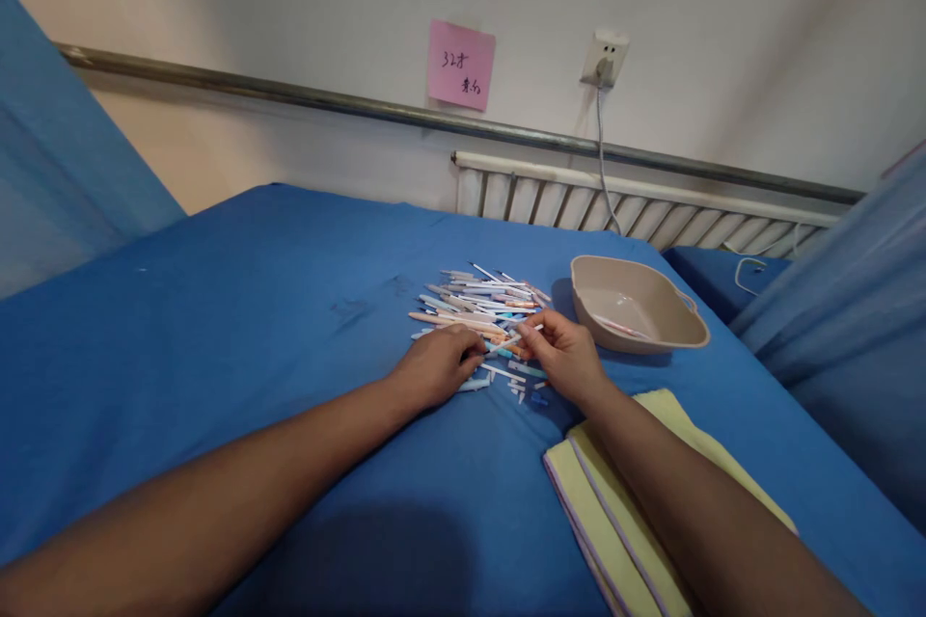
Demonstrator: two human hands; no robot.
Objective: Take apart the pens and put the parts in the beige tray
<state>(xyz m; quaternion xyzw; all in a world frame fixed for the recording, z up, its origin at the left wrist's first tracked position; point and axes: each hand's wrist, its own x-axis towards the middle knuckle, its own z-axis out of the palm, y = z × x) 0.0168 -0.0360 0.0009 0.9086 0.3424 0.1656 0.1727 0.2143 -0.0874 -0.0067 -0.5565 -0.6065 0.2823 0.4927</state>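
Both hands at the pile of pens on the blue sheet
The right hand pinches a pen between thumb and fingertips; the left hand, curled narrow, touches its other end, grip unclear; the tan bowl sits just right of the pile

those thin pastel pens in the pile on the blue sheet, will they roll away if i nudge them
The thin pastel pens look round and slim, so a loose one would probably roll, though the soft blue cloth sheet should slow it. They are likely light and stiff: the right hand holds one straight by pinched fingertips.
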